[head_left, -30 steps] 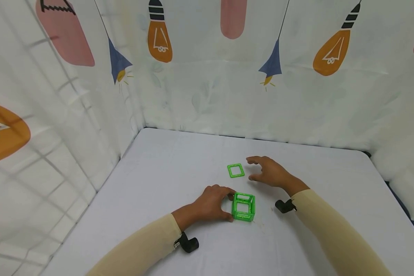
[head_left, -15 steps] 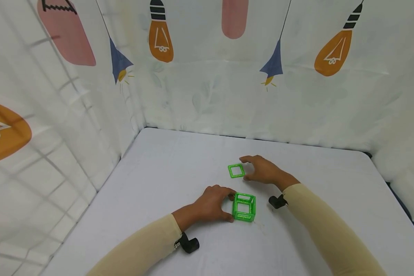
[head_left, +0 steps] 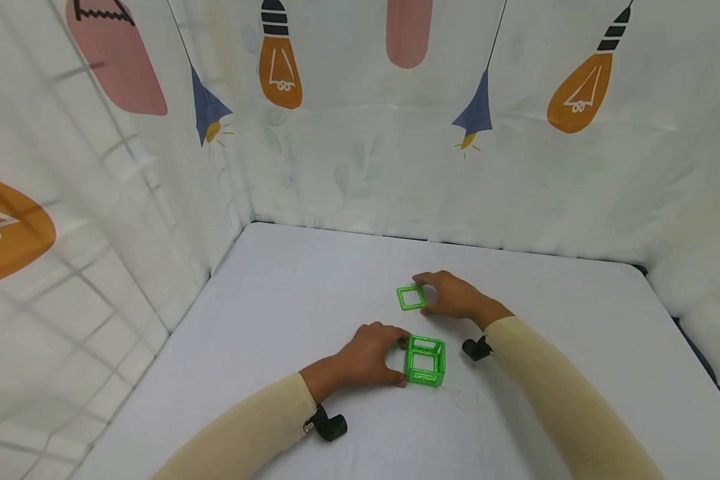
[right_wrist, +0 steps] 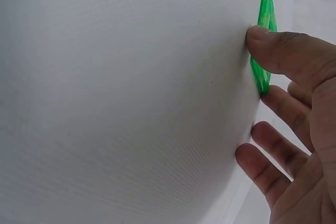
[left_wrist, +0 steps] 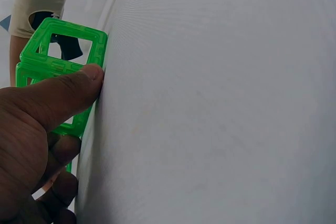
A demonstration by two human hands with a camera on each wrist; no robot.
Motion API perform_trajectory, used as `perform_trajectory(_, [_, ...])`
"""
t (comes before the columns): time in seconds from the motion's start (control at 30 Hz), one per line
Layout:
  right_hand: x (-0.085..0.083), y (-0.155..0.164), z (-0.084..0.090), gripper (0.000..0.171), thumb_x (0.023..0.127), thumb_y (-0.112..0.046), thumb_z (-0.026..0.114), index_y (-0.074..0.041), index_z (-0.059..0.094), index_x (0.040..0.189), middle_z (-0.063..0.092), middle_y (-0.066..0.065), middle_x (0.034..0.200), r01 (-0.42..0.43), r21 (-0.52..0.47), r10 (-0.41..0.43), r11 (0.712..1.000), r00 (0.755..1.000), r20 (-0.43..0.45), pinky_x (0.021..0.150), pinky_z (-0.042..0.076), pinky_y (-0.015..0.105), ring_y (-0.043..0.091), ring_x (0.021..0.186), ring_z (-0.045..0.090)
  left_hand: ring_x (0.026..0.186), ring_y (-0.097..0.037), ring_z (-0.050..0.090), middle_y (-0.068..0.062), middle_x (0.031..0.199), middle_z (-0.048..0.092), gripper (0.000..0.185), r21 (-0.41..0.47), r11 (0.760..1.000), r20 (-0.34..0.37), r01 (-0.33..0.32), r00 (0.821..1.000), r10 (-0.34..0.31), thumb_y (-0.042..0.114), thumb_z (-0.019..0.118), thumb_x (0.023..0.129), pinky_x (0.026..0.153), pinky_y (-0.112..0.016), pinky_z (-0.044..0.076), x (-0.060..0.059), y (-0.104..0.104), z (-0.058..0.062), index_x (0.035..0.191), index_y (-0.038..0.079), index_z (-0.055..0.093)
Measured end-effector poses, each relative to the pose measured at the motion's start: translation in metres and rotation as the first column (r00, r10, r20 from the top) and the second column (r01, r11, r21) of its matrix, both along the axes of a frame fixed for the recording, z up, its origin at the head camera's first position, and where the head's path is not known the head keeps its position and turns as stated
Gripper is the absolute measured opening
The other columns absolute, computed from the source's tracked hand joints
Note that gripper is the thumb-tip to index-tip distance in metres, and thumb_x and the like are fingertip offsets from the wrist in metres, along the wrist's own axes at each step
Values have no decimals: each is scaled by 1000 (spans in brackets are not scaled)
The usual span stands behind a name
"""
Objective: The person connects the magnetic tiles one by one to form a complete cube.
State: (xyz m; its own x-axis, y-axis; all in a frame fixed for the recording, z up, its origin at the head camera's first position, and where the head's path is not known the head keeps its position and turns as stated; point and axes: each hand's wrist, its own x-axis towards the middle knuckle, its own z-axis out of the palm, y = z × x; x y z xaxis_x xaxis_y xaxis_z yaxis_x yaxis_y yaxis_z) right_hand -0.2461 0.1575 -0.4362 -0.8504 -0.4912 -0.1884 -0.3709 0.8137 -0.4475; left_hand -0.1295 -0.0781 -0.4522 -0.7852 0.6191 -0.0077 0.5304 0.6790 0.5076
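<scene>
An open-framed cube of green square magnetic tiles (head_left: pixel 425 379) stands on the white table. My left hand (head_left: pixel 367 357) holds it by its left side, thumb at the near corner and a finger at the far one. In the left wrist view the thumb (left_wrist: pixel 89 74) lies against the frame of the cube (left_wrist: pixel 98 46). Farther back lies a single green square magnetic tile (head_left: pixel 400 300). My right hand (head_left: pixel 454 297) has thumb and index finger at its right side; the right wrist view shows them on the edges of the tile (right_wrist: pixel 266 9), other fingers apart.
White cloth covers the table (head_left: pixel 300 287), whose far edge meets a white curtain (head_left: pixel 348 167) printed with lamps and bulbs. Each wrist wears a small black camera, such as the left wrist camera (head_left: pixel 329 425). The single tile lies a short way behind the cube.
My right hand has moved left to the single tile, its thumb and index finger coming onto the edges. The left hand and the cube have stayed in place.
</scene>
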Motion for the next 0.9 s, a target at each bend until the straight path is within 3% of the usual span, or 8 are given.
perform_trajectory(0.47, [5, 7, -4, 82, 84, -29, 85, -15, 45, 154, 65, -1, 130, 53, -80, -54, 995, 998, -18, 110, 38, 52, 28, 130, 50, 105, -7, 54, 17, 116, 66, 73, -7, 1000, 7, -10, 1000, 10, 42, 91, 76, 97, -34, 40, 1, 1, 0, 138, 16, 61])
perform_trajectory(0.9, [19, 29, -2, 87, 84, -29, 84, -14, 39, 157, 63, -1, 131, 95, -159, -100, 983, 995, -26, 102, 45, 52, 28, 123, 55, 105, -7, 54, 17, 116, 65, 73, -12, 1000, 16, -12, 1000, 12, 42, 91, 76, 97, -34, 40, -1, 1, -2, 138, 16, 62])
